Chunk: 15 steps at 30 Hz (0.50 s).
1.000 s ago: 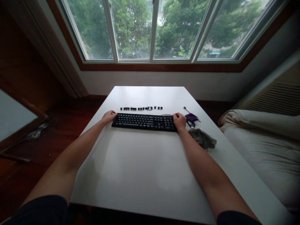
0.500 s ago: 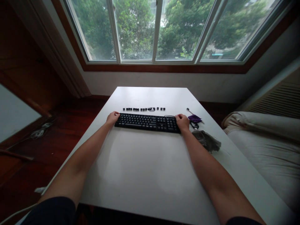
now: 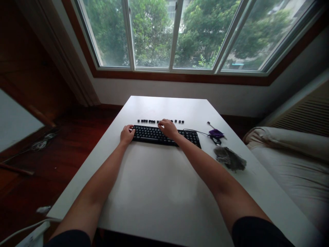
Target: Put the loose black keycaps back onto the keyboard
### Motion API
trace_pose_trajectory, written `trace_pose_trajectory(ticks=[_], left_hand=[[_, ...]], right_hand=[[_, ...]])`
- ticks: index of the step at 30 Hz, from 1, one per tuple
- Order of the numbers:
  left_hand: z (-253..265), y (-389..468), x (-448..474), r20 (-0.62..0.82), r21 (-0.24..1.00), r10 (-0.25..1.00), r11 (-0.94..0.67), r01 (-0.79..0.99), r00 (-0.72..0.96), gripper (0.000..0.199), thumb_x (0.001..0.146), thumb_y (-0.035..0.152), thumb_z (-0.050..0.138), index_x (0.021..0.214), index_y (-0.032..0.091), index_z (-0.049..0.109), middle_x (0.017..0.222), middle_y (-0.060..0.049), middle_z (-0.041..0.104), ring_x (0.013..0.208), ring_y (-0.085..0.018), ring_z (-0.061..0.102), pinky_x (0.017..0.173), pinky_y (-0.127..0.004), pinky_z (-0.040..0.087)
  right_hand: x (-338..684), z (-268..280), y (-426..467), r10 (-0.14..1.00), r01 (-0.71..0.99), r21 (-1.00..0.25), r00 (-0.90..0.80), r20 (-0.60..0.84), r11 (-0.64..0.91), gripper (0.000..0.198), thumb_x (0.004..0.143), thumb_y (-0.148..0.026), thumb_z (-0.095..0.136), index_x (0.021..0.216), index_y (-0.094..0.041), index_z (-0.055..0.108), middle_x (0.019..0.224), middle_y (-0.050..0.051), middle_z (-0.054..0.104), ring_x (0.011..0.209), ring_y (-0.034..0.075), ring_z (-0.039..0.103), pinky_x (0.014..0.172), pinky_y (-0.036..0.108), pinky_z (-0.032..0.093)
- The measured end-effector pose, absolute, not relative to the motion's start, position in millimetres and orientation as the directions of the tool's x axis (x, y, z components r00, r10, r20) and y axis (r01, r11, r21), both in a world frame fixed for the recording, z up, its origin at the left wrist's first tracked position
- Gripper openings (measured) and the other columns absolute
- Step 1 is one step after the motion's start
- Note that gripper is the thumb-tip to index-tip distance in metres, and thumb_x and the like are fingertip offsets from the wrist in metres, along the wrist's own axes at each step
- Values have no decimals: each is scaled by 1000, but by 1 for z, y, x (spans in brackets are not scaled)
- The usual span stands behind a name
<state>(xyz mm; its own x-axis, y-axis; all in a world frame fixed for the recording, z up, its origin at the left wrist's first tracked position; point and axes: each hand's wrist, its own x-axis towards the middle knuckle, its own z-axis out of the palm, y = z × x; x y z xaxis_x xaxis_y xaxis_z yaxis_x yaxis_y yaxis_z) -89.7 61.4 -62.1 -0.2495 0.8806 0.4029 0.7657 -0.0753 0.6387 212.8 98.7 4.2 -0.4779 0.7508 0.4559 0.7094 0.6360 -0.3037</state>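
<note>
A black keyboard [image 3: 149, 134] lies lengthwise across the white table [image 3: 154, 185]. My left hand [image 3: 126, 134] grips its left end, thumb on the near side and fingers at the far corner. Over the keyboard's far edge, near its middle, is my right hand [image 3: 168, 128], with fingers curled toward the thumb. Whatever its fingertips hold, if anything, is too small to make out. Just beyond the keyboard runs a row of loose black keycaps [image 3: 146, 120], partly hidden behind my right hand.
Right of the keyboard lie a purple cloth [image 3: 216, 133], a small brush-like stick [image 3: 212, 125], the coiled cable [image 3: 215, 140] and a crumpled grey cloth [image 3: 230, 158]. A pale sofa [image 3: 285, 154] stands beside the table's right edge. A window [image 3: 174, 70] is beyond.
My right hand has let go of the keyboard's right end and moved left to its far middle edge, covering a small ring-shaped object among the keycaps. My left hand stays at the left end.
</note>
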Motion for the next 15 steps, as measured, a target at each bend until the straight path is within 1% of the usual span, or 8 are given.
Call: trace_pose_trajectory(ticks=[5,10,15], left_hand=[[-59,59,-90,410,656,879,-98,748,-244,22,88,24,58,109,21,65,106,-5,66,81,-16,65,80,-30,53],[-56,57,-89,441,654,871,-149,742,-214,20,88,21,57,107,20,64,104,-5,65,78,-15,64,75,-29,54],[-57,57,-88,453,627,870,-154,764,-197,19,89,20,57,107,20,64,105,-6,65,79,-15,64,79,-30,54]], right_hand=[[136,6,126,729,720,-193,-575,371,666,22,97,-25,52,104,-20,72,107,10,68,100,23,58,87,32,43],[86,5,151,757,766,-138,-560,337,628,22,94,-23,56,110,-20,71,113,11,66,108,26,55,92,36,43],[63,0,175,778,789,-111,-555,295,605,26,92,-23,60,116,-21,67,121,12,64,114,28,52,95,40,42]])
